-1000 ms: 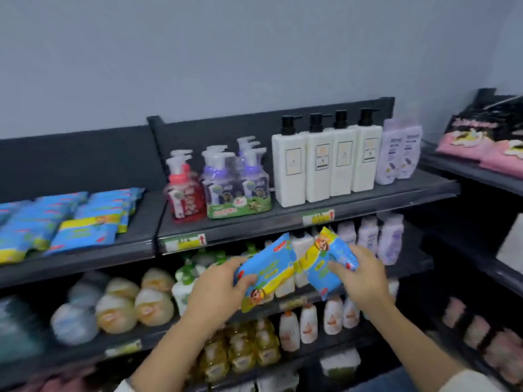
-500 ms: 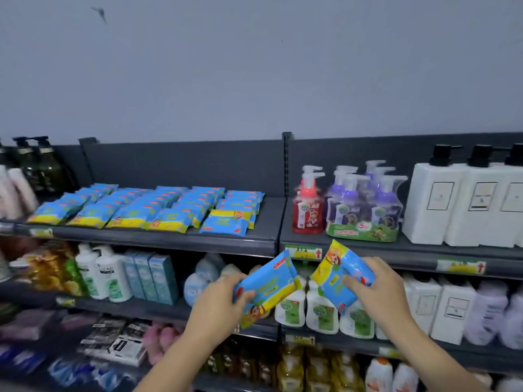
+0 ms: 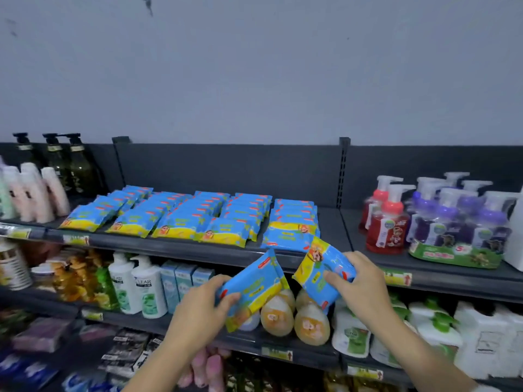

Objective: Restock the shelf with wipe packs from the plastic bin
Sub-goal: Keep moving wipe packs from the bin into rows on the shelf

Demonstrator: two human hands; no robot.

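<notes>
The left hand [image 3: 202, 312] grips a blue-and-yellow wipe pack [image 3: 254, 288], its thumb [image 3: 229, 299] pressed on the printed face and the other fingers curled behind the pack's lower left edge. That pack tilts, with its upper corner rising up and to the right of those fingers. The right hand [image 3: 360, 287] clamps a second wipe pack [image 3: 321, 274]; its thumb [image 3: 332, 278] lies across the front and the remaining fingers wrap over the pack's right end. This second pack also sits tilted, extending left and upward from the fingertips. The two packs are just beside each other, their near corners close, and whether they touch cannot be told.

Above and beyond both sets of fingers, rows of matching wipe packs [image 3: 186, 216] lie flat on the dark upper shelf [image 3: 175, 246], overlapping front to back. The rightmost stack [image 3: 293, 224] sits directly above the right hand's pack. Farther right of the right fingers stand red and purple pump bottles [image 3: 435, 216]. Below the left fingers, white shampoo bottles [image 3: 138, 287] and orange-topped bottles [image 3: 294, 318] fill the lower shelf. The plastic bin is out of view.
</notes>
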